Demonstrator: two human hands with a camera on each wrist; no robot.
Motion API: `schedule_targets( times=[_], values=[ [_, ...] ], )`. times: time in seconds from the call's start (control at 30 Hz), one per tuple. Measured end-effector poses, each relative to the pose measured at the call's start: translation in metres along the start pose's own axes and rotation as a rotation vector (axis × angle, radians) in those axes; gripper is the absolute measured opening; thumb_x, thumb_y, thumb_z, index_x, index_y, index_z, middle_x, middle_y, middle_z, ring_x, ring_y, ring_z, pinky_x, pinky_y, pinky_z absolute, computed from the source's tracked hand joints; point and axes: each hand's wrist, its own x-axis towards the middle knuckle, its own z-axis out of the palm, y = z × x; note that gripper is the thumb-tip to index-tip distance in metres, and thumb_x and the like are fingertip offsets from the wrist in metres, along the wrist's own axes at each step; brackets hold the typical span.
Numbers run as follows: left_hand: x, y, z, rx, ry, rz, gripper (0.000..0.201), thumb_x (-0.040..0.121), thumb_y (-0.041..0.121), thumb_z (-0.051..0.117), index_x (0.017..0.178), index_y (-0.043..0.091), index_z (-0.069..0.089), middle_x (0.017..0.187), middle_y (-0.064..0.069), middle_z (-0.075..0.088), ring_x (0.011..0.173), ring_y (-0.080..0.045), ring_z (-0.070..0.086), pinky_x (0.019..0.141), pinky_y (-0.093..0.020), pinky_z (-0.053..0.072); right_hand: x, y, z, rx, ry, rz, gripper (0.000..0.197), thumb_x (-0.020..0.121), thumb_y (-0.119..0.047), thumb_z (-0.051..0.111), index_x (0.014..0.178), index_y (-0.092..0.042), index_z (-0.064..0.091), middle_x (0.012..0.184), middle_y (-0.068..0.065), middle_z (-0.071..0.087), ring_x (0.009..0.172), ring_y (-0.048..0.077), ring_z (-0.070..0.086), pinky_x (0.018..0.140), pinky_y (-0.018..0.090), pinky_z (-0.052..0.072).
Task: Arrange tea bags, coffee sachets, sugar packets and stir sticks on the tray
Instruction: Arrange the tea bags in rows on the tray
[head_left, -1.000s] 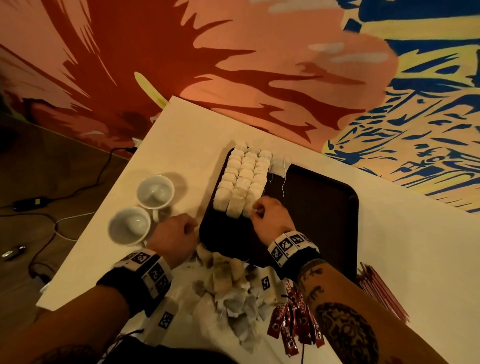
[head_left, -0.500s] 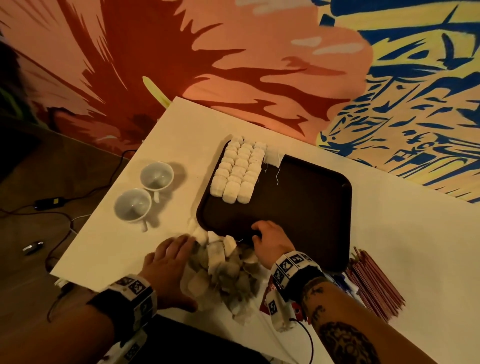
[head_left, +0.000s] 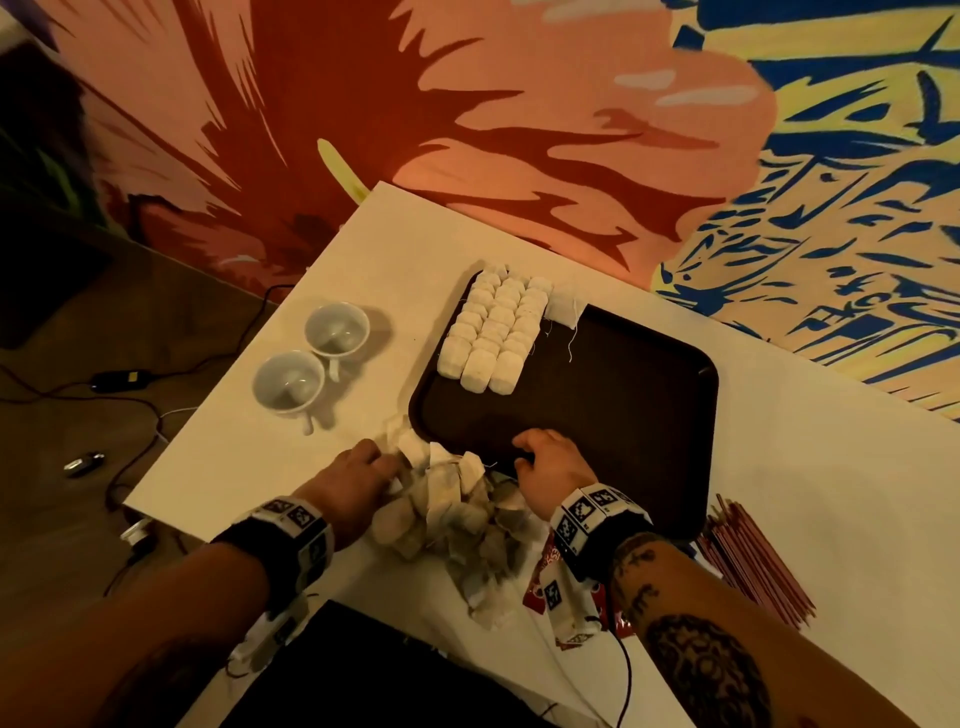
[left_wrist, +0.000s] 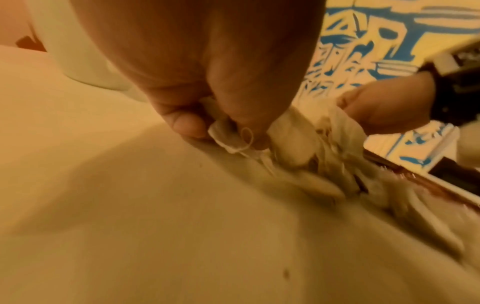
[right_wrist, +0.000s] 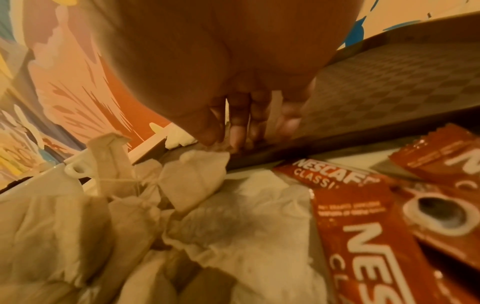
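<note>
A dark brown tray (head_left: 623, 415) lies on the white table. Neat rows of tea bags (head_left: 493, 332) fill its far left corner. A loose pile of tea bags (head_left: 452, 514) sits at the near table edge, between my hands. My left hand (head_left: 389, 467) is at the pile's left side; in the left wrist view its thumb and fingers (left_wrist: 187, 125) pinch a crumpled tea bag (left_wrist: 226, 133). My right hand (head_left: 522, 457) is at the tray's near rim, fingertips (right_wrist: 239, 131) down on a tea bag at the pile's right edge, seemingly pinching it. Red coffee sachets (right_wrist: 363, 226) lie beside the pile.
Two white cups (head_left: 311, 358) stand left of the tray. A bundle of red stir sticks (head_left: 753, 566) lies at the tray's near right corner. The tray's middle and right (head_left: 639, 395) are bare. Cables trail on the floor at left.
My right hand has drawn back from the near end of the tea bag rows to the tray's near rim. My left hand has moved onto the loose pile and closed on a bag.
</note>
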Motion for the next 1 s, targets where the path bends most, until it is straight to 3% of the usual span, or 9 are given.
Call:
schedule_targets(
  times=[0.1, 0.17, 0.27, 0.43, 0.53, 0.7, 0.83, 0.93, 1.0],
  values=[
    [-0.001, -0.003, -0.017, -0.134, 0.003, -0.048, 0.029, 0.096, 0.038, 0.056, 0.124, 0.033, 0.05, 0.115, 0.006, 0.04, 0.101, -0.016, 0.05, 0.086, -0.025, 0.038, 0.001, -0.001, -0.006, 0.076, -0.008, 0.006, 0.033, 0.099, -0.022, 0.051, 0.132, -0.025, 0.056, 0.135, -0.003, 0.053, 0.127, 0.016, 0.05, 0.11, 0.036, 0.042],
    [-0.001, -0.005, -0.03, -0.291, 0.053, -0.093, 0.022, 0.093, 0.038, 0.062, 0.112, 0.029, 0.056, 0.108, 0.003, 0.052, 0.091, -0.015, 0.055, 0.082, -0.029, 0.046, 0.002, -0.002, -0.012, 0.13, 0.004, 0.007, 0.033, 0.1, -0.02, 0.05, 0.132, -0.025, 0.056, 0.135, -0.003, 0.053, 0.124, 0.015, 0.053, 0.108, 0.033, 0.043],
    [-0.002, -0.005, -0.049, -0.783, 0.123, -0.105, 0.025, 0.084, 0.037, 0.068, 0.095, 0.016, 0.061, 0.079, -0.008, 0.064, 0.068, -0.019, 0.059, 0.065, -0.037, 0.051, 0.005, -0.007, -0.021, 0.164, 0.04, -0.019, 0.033, 0.1, -0.017, 0.05, 0.131, -0.024, 0.057, 0.134, -0.003, 0.054, 0.12, 0.014, 0.055, 0.105, 0.03, 0.045],
    [-0.003, 0.021, -0.084, -1.425, 0.095, -0.01, 0.005, 0.092, 0.003, 0.06, 0.091, 0.006, 0.057, 0.073, -0.01, 0.059, 0.071, -0.024, 0.061, 0.061, -0.029, 0.055, 0.007, -0.028, -0.034, 0.286, 0.092, -0.154, 0.027, 0.1, -0.015, 0.051, 0.122, -0.025, 0.063, 0.126, -0.003, 0.062, 0.111, 0.01, 0.06, 0.098, 0.023, 0.046],
    [0.001, 0.035, -0.1, -1.667, 0.065, 0.0, 0.012, 0.08, 0.011, 0.066, 0.09, 0.008, 0.059, 0.074, -0.01, 0.058, 0.065, -0.024, 0.059, 0.054, -0.029, 0.052, 0.001, -0.051, -0.044, 0.412, 0.073, -0.298, 0.019, 0.1, -0.024, 0.057, 0.115, -0.033, 0.066, 0.114, -0.011, 0.067, 0.102, 0.005, 0.063, 0.091, 0.021, 0.047],
    [0.009, 0.056, -0.112, -1.912, -0.089, -0.013, 0.012, 0.082, 0.018, 0.066, 0.091, 0.011, 0.061, 0.081, -0.009, 0.062, 0.062, -0.019, 0.06, 0.051, -0.024, 0.052, -0.018, -0.085, -0.058, 0.565, 0.064, -0.47, 0.03, 0.089, -0.037, 0.073, 0.105, -0.053, 0.054, 0.1, -0.016, 0.066, 0.093, -0.001, 0.065, 0.087, 0.021, 0.052],
    [0.014, 0.069, -0.115, -1.995, -0.106, -0.051, 0.014, 0.084, 0.022, 0.059, 0.093, 0.012, 0.06, 0.076, -0.009, 0.063, 0.059, -0.02, 0.06, 0.053, -0.025, 0.053, -0.018, -0.094, -0.065, 0.641, 0.173, -0.447, 0.011, 0.088, -0.039, 0.071, 0.094, -0.045, 0.063, 0.093, -0.011, 0.072, 0.086, 0.008, 0.069, 0.084, 0.035, 0.058],
    [0.016, 0.077, -0.116, -2.008, -0.146, -0.103, 0.019, 0.082, 0.025, 0.06, 0.092, 0.009, 0.065, 0.076, -0.011, 0.064, 0.06, -0.024, 0.063, 0.052, -0.027, 0.055, -0.019, -0.091, -0.077, 0.57, 0.238, -0.43, 0.013, 0.091, -0.03, 0.072, 0.084, -0.037, 0.064, 0.083, -0.012, 0.072, 0.079, 0.001, 0.067, 0.074, 0.018, 0.052],
    [0.017, 0.081, -0.115, -2.009, -0.184, -0.125, 0.023, 0.081, 0.029, 0.061, 0.086, 0.008, 0.069, 0.077, -0.012, 0.065, 0.059, -0.025, 0.064, 0.049, -0.027, 0.055, -0.019, -0.088, -0.081, 0.492, 0.255, -0.432, 0.011, 0.091, -0.031, 0.07, 0.083, -0.032, 0.064, 0.082, -0.011, 0.069, 0.076, 0.002, 0.064, 0.071, 0.016, 0.049]
  ],
)
